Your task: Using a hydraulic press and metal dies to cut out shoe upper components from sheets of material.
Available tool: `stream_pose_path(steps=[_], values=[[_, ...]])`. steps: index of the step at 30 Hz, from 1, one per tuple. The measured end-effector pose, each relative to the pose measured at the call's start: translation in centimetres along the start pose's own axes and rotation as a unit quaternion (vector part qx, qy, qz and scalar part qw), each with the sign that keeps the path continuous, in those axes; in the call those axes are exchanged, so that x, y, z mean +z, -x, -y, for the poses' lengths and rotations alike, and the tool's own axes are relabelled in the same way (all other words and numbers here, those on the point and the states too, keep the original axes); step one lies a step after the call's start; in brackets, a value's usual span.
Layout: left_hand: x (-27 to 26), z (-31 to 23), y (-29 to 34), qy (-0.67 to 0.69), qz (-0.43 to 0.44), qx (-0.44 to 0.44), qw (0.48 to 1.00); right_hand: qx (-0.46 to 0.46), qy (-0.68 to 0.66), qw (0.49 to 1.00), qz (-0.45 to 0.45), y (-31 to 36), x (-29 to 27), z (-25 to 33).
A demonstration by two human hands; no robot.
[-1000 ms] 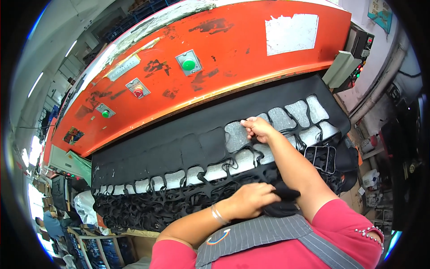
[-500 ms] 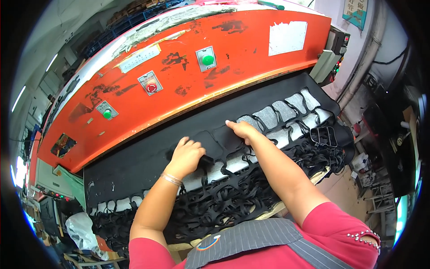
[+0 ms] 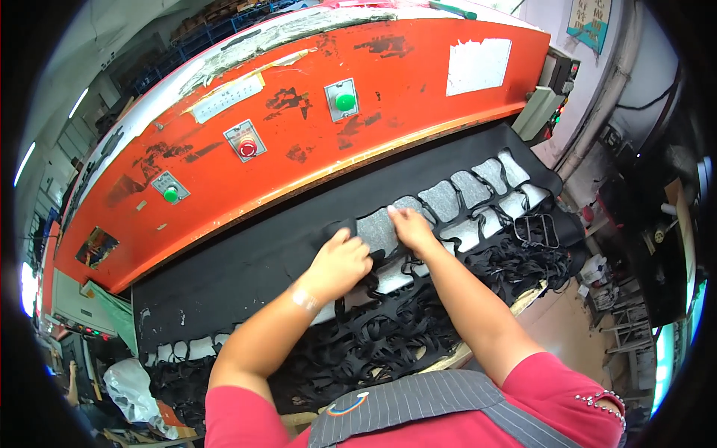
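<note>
My left hand [image 3: 340, 265] is closed around black cut pieces [image 3: 345, 225] of thin sheet material, whose edges show above and beside the fingers. To its right, my right hand [image 3: 412, 231] has its thumb raised and its fingers curled down at the black sheet's cut-out web [image 3: 441, 221]; what those fingers hold, if anything, is hidden. Between the hands lies a bare grey patch [image 3: 375, 230], where a rounded opening in the black sheet shows the surface below. Farther right runs a row of similar grey openings [image 3: 470, 190]. Left of my left hand the black sheet [image 3: 224, 287] is uncut or still filled.
An orange press machine [image 3: 299, 112] spans the back, with green buttons [image 3: 344, 102] and a red button [image 3: 247, 148]. Tangled black scrap strips [image 3: 373, 340] hang over the front edge. A wire frame [image 3: 536, 230] sits at the right. A clear plastic bag [image 3: 131, 388] lies lower left.
My left hand has moved right and slightly up, with black pieces in its grip. A black piece between the hands has come away, baring the grey patch. My right hand has shifted slightly right.
</note>
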State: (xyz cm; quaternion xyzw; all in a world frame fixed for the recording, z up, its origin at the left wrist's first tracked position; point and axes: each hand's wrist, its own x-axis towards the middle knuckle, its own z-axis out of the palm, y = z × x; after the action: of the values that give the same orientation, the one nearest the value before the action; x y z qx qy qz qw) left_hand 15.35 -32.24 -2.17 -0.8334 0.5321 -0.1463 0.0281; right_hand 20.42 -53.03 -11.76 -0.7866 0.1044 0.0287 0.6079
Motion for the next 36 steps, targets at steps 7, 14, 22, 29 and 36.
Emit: stream_pose_path(steps=[7, 14, 22, 29, 36], values=[[-7.1, -4.7, 4.5, 0.121, 0.010, -0.099, 0.988, -0.095, 0.223, 0.969, 0.041, -0.3, 5.3, 6.0], [-6.5, -10.2, 4.5, 0.336, -0.008, -0.155, 0.929, 0.177, 0.048, 0.952, 0.246, -0.4, 7.2, 7.0], [-10.4, -12.8, 3.1, 0.587, -0.052, -0.112, 0.800, 0.177, -0.124, 0.948, 0.233, -2.0, 6.6, 3.4], [-3.9, -6.7, 0.5, 0.768, -0.219, -0.440, 0.411, 0.171, -0.279, 0.893, 0.308, -4.0, 4.9, 0.7], [1.1, -0.1, -1.7, 0.683, -0.254, -0.511, 0.456, 0.161, -0.440, 0.778, 0.419, -3.4, 2.9, 0.7]])
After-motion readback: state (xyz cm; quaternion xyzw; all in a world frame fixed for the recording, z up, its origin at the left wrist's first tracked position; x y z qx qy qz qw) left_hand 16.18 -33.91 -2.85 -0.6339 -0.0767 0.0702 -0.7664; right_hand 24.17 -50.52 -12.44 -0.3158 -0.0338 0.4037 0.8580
